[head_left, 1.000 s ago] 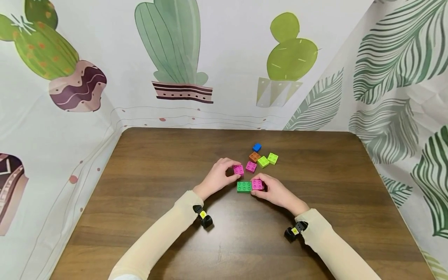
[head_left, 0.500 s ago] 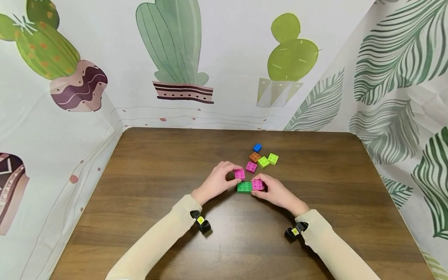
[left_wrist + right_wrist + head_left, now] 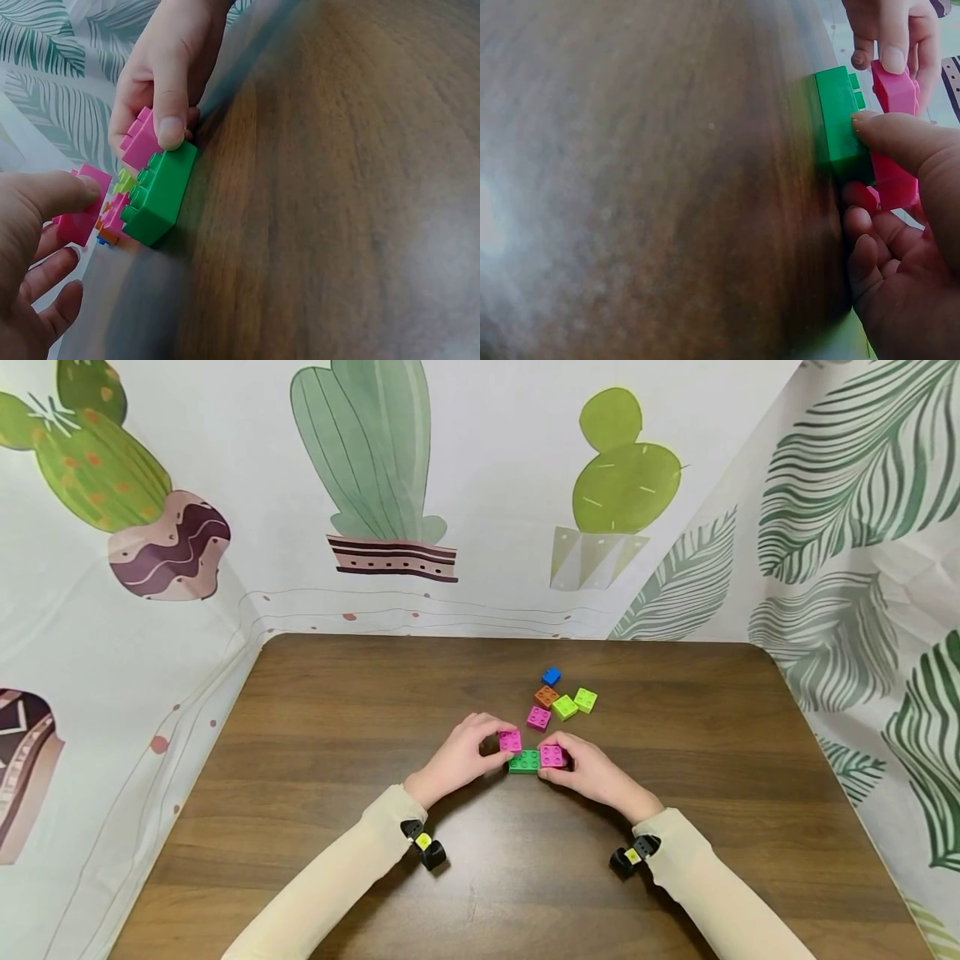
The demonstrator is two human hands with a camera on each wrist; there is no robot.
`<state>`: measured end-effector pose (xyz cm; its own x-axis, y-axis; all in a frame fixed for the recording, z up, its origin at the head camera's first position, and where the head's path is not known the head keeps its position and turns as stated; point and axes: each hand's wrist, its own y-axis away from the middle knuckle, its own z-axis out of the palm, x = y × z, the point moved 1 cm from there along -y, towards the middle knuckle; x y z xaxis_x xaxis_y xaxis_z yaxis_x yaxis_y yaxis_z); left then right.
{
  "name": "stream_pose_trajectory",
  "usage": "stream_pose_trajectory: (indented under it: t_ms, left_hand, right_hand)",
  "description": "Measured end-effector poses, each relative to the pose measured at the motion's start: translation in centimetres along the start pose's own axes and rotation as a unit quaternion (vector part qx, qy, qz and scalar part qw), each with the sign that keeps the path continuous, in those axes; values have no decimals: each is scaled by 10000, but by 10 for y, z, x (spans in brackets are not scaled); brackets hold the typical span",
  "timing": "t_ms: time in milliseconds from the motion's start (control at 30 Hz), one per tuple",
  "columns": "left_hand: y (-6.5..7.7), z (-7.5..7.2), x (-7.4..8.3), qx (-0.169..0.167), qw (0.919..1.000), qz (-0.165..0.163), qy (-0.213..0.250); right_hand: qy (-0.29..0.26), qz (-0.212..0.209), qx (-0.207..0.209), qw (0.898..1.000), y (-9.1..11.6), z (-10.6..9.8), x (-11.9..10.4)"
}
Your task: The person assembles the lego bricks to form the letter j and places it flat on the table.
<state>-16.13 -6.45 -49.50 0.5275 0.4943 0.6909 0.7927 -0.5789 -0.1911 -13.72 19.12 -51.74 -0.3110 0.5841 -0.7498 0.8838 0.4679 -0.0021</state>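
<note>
My left hand pinches a pink toy building brick between thumb and fingers. That brick is held tilted near the left end of a longer green brick, overlapping its back edge in the head view. A second pink brick sits on the right end of the green brick. Around that end the right hand grips, its thumb on the near side where pink and green meet. Studs show on the uncovered left part of the green brick. In the right wrist view, the left hand's pink brick is apart from the studs.
Behind the hands, loose bricks lie on the wooden table: a pink one, an orange-brown one, two lime ones and a blue one. A printed cloth hangs beyond the table's back edge.
My left hand has drawn its pink brick toward the near side, closer to the green brick, and tilted it. The right hand has stayed in place on the joined bricks.
</note>
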Motion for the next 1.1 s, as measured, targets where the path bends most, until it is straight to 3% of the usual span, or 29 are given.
stream_pose_trajectory:
  t_ms: [1100]
  left_hand:
    - [15, 10, 2, -207, 9994, 267, -67]
  right_hand:
    - [-64, -104, 125, 9998, 1, 1, -1]
